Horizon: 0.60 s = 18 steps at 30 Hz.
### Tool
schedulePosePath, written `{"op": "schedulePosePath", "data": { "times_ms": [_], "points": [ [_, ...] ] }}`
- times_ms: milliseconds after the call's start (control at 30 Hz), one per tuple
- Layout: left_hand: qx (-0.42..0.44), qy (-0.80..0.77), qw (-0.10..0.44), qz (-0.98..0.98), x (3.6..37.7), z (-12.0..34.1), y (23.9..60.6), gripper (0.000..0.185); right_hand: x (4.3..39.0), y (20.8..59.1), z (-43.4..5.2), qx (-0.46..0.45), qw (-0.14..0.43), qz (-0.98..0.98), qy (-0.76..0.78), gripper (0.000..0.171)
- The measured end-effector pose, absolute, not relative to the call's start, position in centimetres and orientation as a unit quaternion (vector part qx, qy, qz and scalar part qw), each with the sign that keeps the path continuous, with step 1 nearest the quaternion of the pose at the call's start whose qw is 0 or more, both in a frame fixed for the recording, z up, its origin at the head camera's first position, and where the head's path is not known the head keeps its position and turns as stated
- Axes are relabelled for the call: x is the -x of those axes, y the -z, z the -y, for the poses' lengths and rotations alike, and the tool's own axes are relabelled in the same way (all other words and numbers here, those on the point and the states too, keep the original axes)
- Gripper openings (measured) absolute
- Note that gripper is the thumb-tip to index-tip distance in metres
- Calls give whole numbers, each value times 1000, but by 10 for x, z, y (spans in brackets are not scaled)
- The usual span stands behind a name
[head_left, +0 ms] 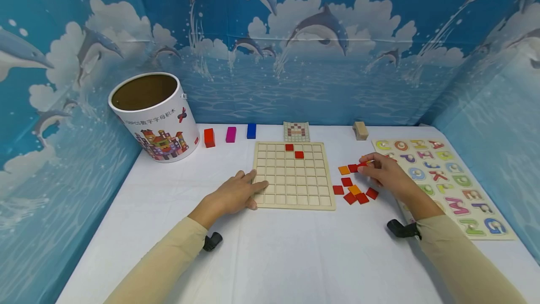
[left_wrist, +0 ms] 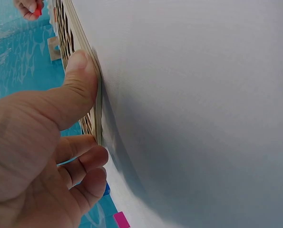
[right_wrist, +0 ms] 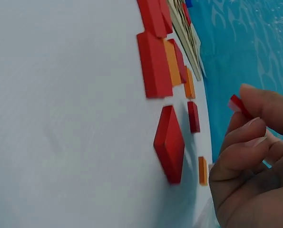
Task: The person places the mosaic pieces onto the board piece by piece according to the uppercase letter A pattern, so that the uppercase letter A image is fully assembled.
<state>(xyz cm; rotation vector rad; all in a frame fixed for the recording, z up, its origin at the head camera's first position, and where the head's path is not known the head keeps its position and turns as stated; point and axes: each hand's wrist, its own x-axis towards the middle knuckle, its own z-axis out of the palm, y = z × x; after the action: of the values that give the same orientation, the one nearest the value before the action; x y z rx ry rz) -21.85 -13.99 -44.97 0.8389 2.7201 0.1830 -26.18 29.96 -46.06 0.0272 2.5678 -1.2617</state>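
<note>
A wooden grid board [head_left: 291, 186] lies on the white table, with two red tiles [head_left: 294, 151] set in its top rows. My left hand [head_left: 236, 193] rests on the board's left edge. In the left wrist view its thumb [left_wrist: 79, 76] presses against that edge [left_wrist: 97, 109]. Right of the board, several loose red and orange tiles [head_left: 353, 190] are scattered. My right hand [head_left: 386, 172] hovers just above them and pinches one small red tile [head_left: 362, 164] between thumb and fingers. That held tile [right_wrist: 239, 104] also shows in the right wrist view, above the loose tiles [right_wrist: 170, 142].
A white paper bucket [head_left: 153, 116] stands at the back left. Red [head_left: 209, 137], magenta [head_left: 230, 134] and blue [head_left: 251, 131] blocks, a pattern card [head_left: 296, 132] and a wooden block [head_left: 360, 130] line the back. An alphabet puzzle [head_left: 447, 182] lies at right. Dolphin-print walls enclose the table.
</note>
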Motion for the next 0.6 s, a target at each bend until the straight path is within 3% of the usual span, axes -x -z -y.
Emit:
{"op": "schedulePosePath", "data": {
  "times_ms": [100,267,600],
  "points": [
    [-289,-60,145,-944,219,141,450,71,270,459,-289,-23,145,-854,499,59],
    [-288,-62,144,-945,220,142,448,71,285,453,-264,1,169,-783,598,50],
    [-290,-71,149,-943,219,141,450,71,311,462,-211,12,198,-810,552,49]
  ]
}}
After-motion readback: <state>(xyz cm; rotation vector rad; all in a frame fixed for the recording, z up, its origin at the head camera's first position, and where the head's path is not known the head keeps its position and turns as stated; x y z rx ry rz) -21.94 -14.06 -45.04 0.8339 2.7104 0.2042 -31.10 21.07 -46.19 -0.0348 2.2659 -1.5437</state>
